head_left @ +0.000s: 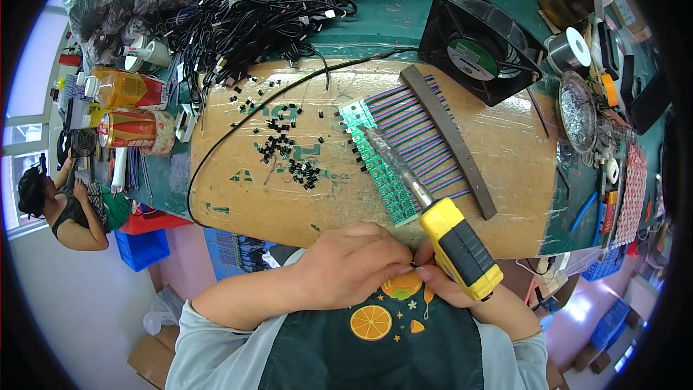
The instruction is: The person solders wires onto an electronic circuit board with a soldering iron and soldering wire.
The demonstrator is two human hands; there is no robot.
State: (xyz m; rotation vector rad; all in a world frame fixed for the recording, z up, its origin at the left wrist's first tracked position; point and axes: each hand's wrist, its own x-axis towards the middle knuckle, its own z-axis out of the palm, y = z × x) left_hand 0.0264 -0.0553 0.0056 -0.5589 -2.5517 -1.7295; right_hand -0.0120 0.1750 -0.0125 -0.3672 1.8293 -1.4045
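Cooling fan [481, 50]: black, square frame, tilted at the far right of the cardboard sheet [238, 195].
Cable bundle [260, 7]: black, tangled, far edge of the green bench [390, 14].
Loose black components [285, 152]: scattered on the cardboard, left of the circuit board strip [375, 162].
Ribbon wires [419, 137]: purple and green, fanned beneath a dark flat bar [451, 137].
Solder spool [570, 49]: right of the fan.
Tape roll [162, 133]: far left, beside a red can [126, 128].
Blue bin [142, 248]: on the floor, left.

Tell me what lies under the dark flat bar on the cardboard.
The dark flat bar lies across a row of purple and green wires running to the green circuit strip. The wire sections beneath it are hidden.
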